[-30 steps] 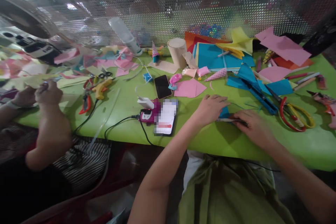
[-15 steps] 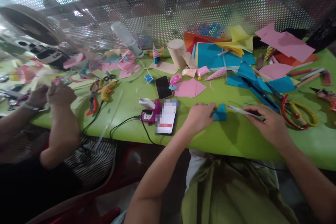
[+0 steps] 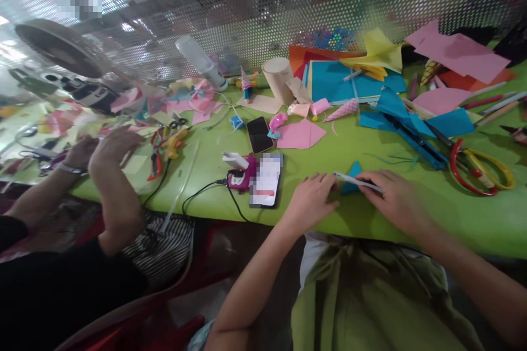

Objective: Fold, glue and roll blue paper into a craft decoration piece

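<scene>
My right hand (image 3: 397, 192) grips a slim white pen (image 3: 349, 177) that points left across a small folded piece of blue paper (image 3: 356, 168). The paper rests on the green tabletop, partly hidden behind the pen and my right fingers. Just left of it lies my left hand (image 3: 310, 197), thumb apart from the bent fingers, close to the pen's tip. Whether those fingertips touch the pen I cannot tell. Thin blue scraps (image 3: 391, 158) lie beyond my right hand.
Scissors with red and yellow handles (image 3: 480, 170) lie at right beside a blue stapler-like tool (image 3: 420, 140). A lit phone (image 3: 267, 178) and a purple plug adapter (image 3: 242, 175) with cables are at left. Farther left, a co-worker's hands (image 3: 109, 148) work near orange-handled pliers (image 3: 155, 156).
My right hand has moved left, bringing the pen over the blue paper. My left hand has come off the paper and now lies beside it, thumb spread. The co-worker's nearer hand has shifted.
</scene>
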{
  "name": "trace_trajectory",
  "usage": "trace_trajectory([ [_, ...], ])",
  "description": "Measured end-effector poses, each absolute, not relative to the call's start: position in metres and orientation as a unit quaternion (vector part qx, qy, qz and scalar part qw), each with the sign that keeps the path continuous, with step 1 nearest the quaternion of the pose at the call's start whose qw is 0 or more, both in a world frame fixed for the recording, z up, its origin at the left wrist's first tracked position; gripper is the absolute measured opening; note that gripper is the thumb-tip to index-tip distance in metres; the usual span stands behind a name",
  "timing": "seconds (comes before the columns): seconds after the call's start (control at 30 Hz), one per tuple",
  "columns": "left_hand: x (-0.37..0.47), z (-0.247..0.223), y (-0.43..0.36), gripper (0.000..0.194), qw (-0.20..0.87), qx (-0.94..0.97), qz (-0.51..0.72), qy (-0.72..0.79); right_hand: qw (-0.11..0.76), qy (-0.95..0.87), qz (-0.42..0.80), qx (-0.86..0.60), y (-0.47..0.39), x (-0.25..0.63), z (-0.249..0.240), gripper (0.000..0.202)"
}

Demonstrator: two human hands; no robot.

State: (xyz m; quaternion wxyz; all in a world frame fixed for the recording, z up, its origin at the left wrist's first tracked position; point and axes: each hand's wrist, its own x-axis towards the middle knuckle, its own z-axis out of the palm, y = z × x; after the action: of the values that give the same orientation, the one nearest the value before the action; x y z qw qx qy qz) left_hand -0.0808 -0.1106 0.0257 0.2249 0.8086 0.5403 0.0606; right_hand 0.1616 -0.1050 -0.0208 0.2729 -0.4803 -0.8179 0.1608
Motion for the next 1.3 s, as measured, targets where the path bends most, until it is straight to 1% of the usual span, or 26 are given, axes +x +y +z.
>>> trace_trajectory([
  [0.13, -0.078, 0.011, -0.114, 0.019, 0.192, 0.821, 0.069, 0.533, 0.24, -0.837, 0.127, -0.475, -0.109, 0.158, -0.026, 0.02],
  [0.23, -0.078, 0.002, -0.112, 0.02, 0.168, 0.832, 0.079, 0.522, 0.231, -0.849, 0.121, -0.46, -0.109, 0.159, -0.029, 0.021],
  [0.47, -0.079, 0.004, -0.107, 0.032, 0.137, 0.841, 0.111, 0.512, 0.226, -0.849, 0.114, -0.463, -0.107, 0.167, -0.031, 0.025],
  [0.57, -0.079, 0.007, -0.107, 0.034, 0.126, 0.85, 0.103, 0.5, 0.228, -0.846, 0.113, -0.468, -0.107, 0.168, -0.031, 0.026],
  [0.73, -0.078, 0.008, -0.111, 0.027, 0.098, 0.844, 0.077, 0.522, 0.244, -0.846, 0.13, -0.456, -0.105, 0.168, -0.031, 0.027],
  [0.87, -0.074, 0.004, -0.12, 0.016, 0.057, 0.844, 0.054, 0.531, 0.235, -0.855, 0.12, -0.447, -0.105, 0.169, -0.031, 0.026],
  [0.93, -0.071, 0.002, -0.125, 0.013, 0.038, 0.846, 0.052, 0.529, 0.232, -0.854, 0.115, -0.451, -0.105, 0.169, -0.031, 0.027],
  [1.03, -0.067, -0.001, -0.13, 0.014, 0.016, 0.846, 0.051, 0.53, 0.234, -0.852, 0.113, -0.454, -0.106, 0.168, -0.031, 0.026],
  [1.17, -0.06, 0.004, -0.13, 0.011, -0.004, 0.85, 0.031, 0.525, 0.236, -0.856, 0.105, -0.447, -0.106, 0.166, -0.031, 0.024],
  [1.3, -0.049, 0.019, -0.128, 0.02, -0.028, 0.866, -0.017, 0.499, 0.23, -0.858, 0.086, -0.45, -0.105, 0.164, -0.03, 0.019],
])
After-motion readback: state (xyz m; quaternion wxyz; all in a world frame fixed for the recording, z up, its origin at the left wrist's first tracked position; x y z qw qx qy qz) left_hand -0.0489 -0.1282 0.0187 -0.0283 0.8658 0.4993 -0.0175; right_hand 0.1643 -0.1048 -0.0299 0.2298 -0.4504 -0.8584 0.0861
